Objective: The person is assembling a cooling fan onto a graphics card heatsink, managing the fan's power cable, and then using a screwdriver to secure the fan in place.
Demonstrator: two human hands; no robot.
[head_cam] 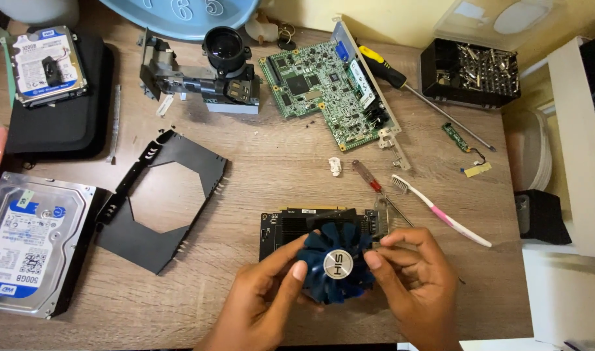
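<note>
Gripping from both sides, the left hand [262,302] and right hand [414,279] pinch a blue fan [335,263] between curled fingers and thumbs, left thumb on its left edge, right thumb pressing by the silver hub. The fan sits over a black graphics card [291,224] lying near the front edge of the wooden table [271,156]. Just past the right hand lie a red-handled screwdriver [369,179] and a pink-and-white toothbrush [440,209]. Farther back rests a green circuit board [323,91], a lens assembly [213,68] and a yellow-handled screwdriver [401,81]. To the left sit a black frame [164,201] and a hard drive [31,244].
</note>
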